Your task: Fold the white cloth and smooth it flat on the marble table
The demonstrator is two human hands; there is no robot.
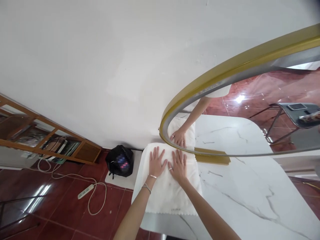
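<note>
A white cloth [172, 196] with a scalloped edge lies spread on the left end of a marble-patterned table [232, 193]. My left hand [157, 163] rests flat on it, fingers apart, with bracelets at the wrist. Beside it, my right hand [179, 166] also presses flat on the cloth, fingers spread, a ring on one finger. The right fingertips are close to the lower rim of a gold-framed oval mirror [212, 75], which reflects a hand and the cloth. Neither hand grips anything.
The mirror's gold base [212, 159] sits on the table, by the white wall [87, 66]. On the red tiled floor are a black bag [120, 161] and a power strip [85, 192] with a looped cord. A wooden shelf [87, 153] stands left.
</note>
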